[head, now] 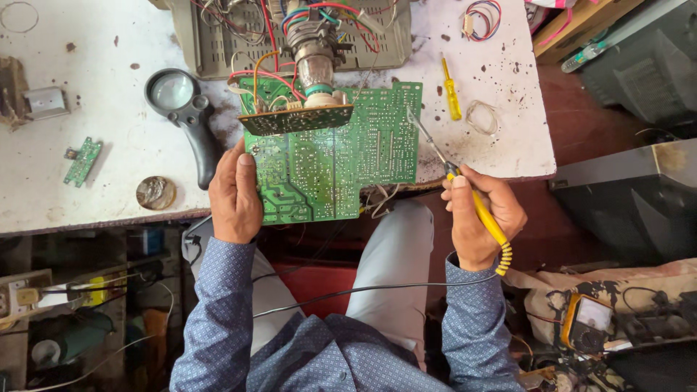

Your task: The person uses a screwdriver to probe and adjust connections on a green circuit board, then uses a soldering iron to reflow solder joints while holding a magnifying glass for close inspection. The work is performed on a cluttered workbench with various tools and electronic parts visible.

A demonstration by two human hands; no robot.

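Observation:
A large green circuit board (341,163) lies solder side up at the front edge of the white worktable (109,123). My left hand (234,196) grips its left edge, thumb on top. My right hand (481,214) holds a yellow-handled soldering iron (488,221), whose thin metal tip (425,134) reaches up-left to the board's right edge. A smaller green board (294,120) with a glass tube neck (317,69) and coloured wires stands at the board's far edge. The iron's black cord (363,289) runs across my lap.
A black magnifying glass (181,109), a small green board (82,161), a round metal tin (155,192) and a yellow screwdriver (451,91) lie on the table. A grey chassis (218,43) sits behind. A multimeter (587,323) rests low right, dark set casings (632,196) at right.

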